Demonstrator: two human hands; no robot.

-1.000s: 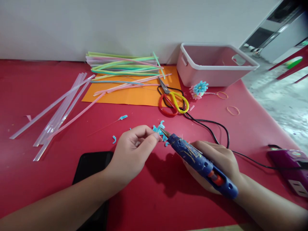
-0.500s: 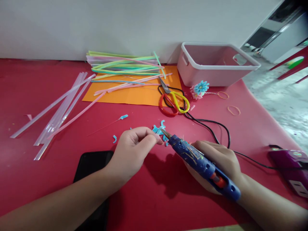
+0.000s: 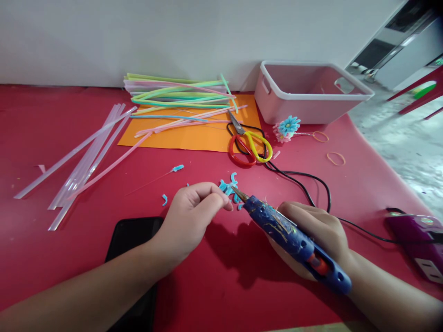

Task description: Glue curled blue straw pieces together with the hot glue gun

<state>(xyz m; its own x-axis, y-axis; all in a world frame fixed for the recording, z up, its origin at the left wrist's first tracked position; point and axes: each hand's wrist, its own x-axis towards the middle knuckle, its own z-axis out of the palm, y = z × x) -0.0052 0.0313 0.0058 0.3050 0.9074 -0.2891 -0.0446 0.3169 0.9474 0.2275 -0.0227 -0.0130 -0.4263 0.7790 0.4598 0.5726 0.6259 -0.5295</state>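
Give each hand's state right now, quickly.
Left hand: pinched closed by the blue pieces; whether it holds one cannot be told.
Right hand: closed around the glue gun.

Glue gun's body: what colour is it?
Dark blue on the glue gun, best seen in the head view.

Slender bare forearms (image 3: 104, 288) taper to narrow wrists (image 3: 155, 258); the left hand (image 3: 194, 214) and right hand (image 3: 321, 226) are bare.

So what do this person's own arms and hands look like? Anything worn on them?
The left hand and right hand both look ungloved. No sleeve, watch or bracelet shows on the left forearm or right forearm. Some fingers are hidden, so rings can't be ruled out.
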